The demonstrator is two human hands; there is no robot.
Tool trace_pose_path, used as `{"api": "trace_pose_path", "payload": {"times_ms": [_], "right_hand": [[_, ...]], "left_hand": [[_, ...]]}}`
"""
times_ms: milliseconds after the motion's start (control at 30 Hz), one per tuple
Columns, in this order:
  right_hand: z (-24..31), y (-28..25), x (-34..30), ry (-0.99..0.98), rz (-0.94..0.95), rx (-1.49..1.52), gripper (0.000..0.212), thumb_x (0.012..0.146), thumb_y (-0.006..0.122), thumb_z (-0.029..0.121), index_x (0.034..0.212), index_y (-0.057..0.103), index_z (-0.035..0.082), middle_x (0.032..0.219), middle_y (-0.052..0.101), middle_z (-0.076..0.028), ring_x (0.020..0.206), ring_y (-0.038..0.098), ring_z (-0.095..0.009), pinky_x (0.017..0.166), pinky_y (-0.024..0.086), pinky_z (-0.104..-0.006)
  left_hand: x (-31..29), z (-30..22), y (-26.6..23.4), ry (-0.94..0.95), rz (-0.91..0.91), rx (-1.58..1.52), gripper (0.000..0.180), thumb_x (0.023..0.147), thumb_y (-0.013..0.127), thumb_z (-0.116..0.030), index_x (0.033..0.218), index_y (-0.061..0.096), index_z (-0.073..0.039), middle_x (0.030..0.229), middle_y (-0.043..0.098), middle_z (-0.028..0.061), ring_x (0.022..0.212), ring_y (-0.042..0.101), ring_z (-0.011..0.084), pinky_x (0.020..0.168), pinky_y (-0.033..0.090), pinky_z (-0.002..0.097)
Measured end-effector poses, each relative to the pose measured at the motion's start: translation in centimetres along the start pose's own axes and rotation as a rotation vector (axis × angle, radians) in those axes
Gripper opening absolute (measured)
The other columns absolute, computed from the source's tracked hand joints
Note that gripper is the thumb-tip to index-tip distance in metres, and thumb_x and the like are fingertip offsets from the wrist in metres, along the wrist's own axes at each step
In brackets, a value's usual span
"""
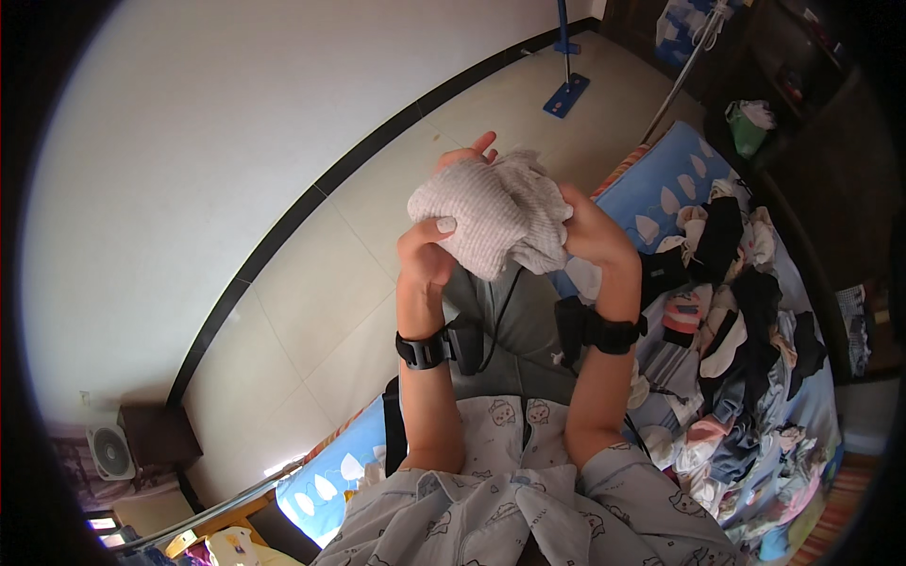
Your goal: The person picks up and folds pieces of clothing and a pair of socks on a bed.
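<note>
A bunched, pale ribbed piece of cloth point(486, 212), perhaps a knitted garment, is held up in front of me above my lap. My left hand point(429, 247) grips its left side, thumb on top and the other fingers behind the fabric. On the right, my right hand point(590, 226) has hold of the cloth's edge; most of its fingers are hidden in or behind the folds. Fingertips stick out past the cloth's far edge. Black straps with small devices sit around both forearms.
To my right, a heap of mixed clothes and socks point(727, 330) covers the blue patterned bed point(651, 198). A blue flat mop point(566, 94) stands on the tiled floor ahead. A green bag point(748, 129) lies by dark shelving. A fan point(111, 451) is at the far left.
</note>
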State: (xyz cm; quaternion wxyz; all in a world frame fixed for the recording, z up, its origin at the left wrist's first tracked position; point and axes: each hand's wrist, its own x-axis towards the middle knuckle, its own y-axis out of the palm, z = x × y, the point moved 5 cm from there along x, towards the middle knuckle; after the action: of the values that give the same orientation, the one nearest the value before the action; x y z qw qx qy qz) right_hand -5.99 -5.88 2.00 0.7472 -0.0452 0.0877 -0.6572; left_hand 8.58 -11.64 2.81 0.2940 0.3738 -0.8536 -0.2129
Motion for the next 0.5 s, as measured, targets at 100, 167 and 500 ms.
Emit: {"api": "trace_pose_path", "payload": {"times_ms": [100, 167, 500], "right_hand": [[-0.6, -0.1, -0.3, -0.012, -0.068, -0.184, 0.055, 0.075, 0.073, 0.004, 0.124, 0.048, 0.0, 0.118, 0.057, -0.009, 0.108, 0.053, -0.015, 0.092, 0.041, -0.0283], [-1.6, -0.6, -0.4, -0.055, -0.074, -0.126, 0.057, 0.074, 0.074, 0.005, 0.124, 0.047, 0.0, 0.118, 0.057, -0.009, 0.108, 0.053, -0.015, 0.093, 0.041, -0.0285], [0.0, -0.3, 0.1, -0.219, -0.421, -0.032, 0.029, 0.083, 0.053, 0.005, 0.109, 0.056, -0.007, 0.097, 0.064, -0.015, 0.087, 0.059, -0.018, 0.081, 0.046, -0.0307]], "left_hand": [[-0.2, 0.3, -0.2, -0.033, 0.09, -0.045, 0.078, 0.051, 0.061, -0.032, 0.119, 0.048, 0.003, 0.129, 0.047, 0.0204, 0.124, 0.043, 0.0324, 0.101, 0.037, 0.0392], [-0.6, 0.3, -0.7, -0.089, 0.127, -0.021, 0.078, 0.053, 0.064, -0.033, 0.12, 0.048, 0.003, 0.126, 0.049, 0.0191, 0.121, 0.045, 0.0314, 0.1, 0.038, 0.0394], [-1.2, -0.2, -1.9, -0.14, -0.314, 0.109, 0.074, 0.066, 0.066, -0.025, 0.132, 0.041, -0.004, 0.126, 0.048, 0.0131, 0.118, 0.047, 0.0273, 0.099, 0.038, 0.0371]]}}
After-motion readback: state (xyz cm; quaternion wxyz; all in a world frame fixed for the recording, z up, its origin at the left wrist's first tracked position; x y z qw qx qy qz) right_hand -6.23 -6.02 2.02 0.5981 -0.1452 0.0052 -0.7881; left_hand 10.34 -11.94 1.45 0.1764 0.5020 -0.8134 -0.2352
